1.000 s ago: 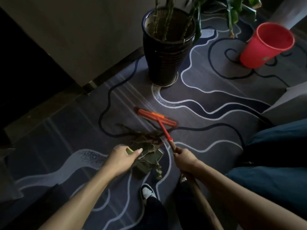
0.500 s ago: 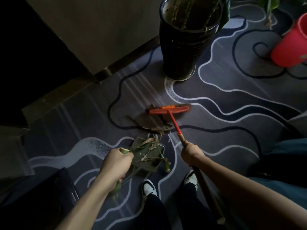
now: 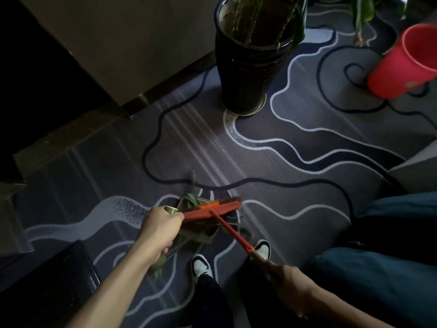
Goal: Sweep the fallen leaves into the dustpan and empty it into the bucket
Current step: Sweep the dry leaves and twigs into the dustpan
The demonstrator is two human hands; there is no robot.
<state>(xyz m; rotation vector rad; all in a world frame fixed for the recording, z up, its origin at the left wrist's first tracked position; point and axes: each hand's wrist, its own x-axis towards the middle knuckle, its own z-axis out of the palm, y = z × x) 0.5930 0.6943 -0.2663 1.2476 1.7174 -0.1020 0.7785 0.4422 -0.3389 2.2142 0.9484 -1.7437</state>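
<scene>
Both hands: we grip tools.
Left hand [image 3: 160, 229]: clenched on dustpan [image 3: 201, 235] handle.
Right hand [image 3: 287, 276]: wrapped round broom [image 3: 212, 209] handle, head over dustpan.
Bucket [image 3: 402, 62]: well beyond dustpan.

We reach both bare arms down and forward, our left hand [image 3: 160, 229] closed in a fist, our right hand [image 3: 287, 275] clenched lower right.

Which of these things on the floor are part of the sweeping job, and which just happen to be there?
Part of the job:
- red broom, held by the right hand
- green dustpan, held by the left hand
- leaves at the dustpan
- red bucket

Just there:
- dark plant pot
- patterned carpet
- blue cushions
</scene>
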